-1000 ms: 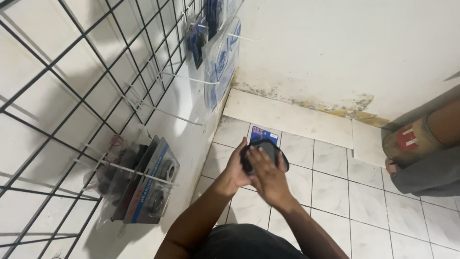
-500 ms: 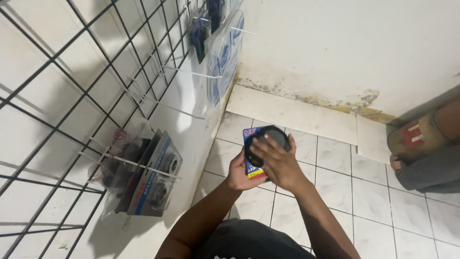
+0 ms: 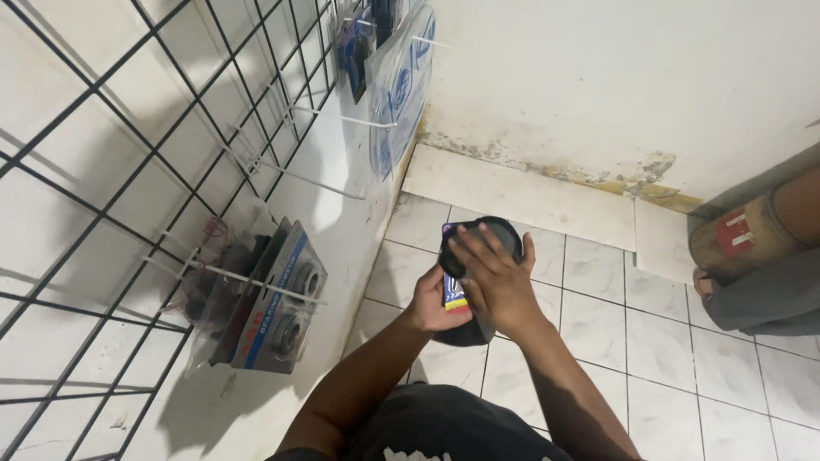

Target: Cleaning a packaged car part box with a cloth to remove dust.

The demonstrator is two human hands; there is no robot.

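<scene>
Black wire grid (image 3: 128, 154) at 9 o'clock carries glossy packaged bearings (image 3: 273, 299). Left hand (image 3: 431, 303) cups and grips the flat packaged item (image 3: 478, 243) from beneath at centre frame; right hand (image 3: 495, 277) lies flat on top, fingers spread, pressing it, above the white tiled floor (image 3: 666, 341)

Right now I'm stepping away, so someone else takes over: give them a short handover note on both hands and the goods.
Left hand: holds a black round packaged part from below, over the tiled floor.
Right hand: laid on top of the pack, fingers spread.
Wire grid rack: bagged bearing packs hang on a lower hook, blue packs higher up.
Done: pack in hand.
Left: it is not on any hook.
</scene>
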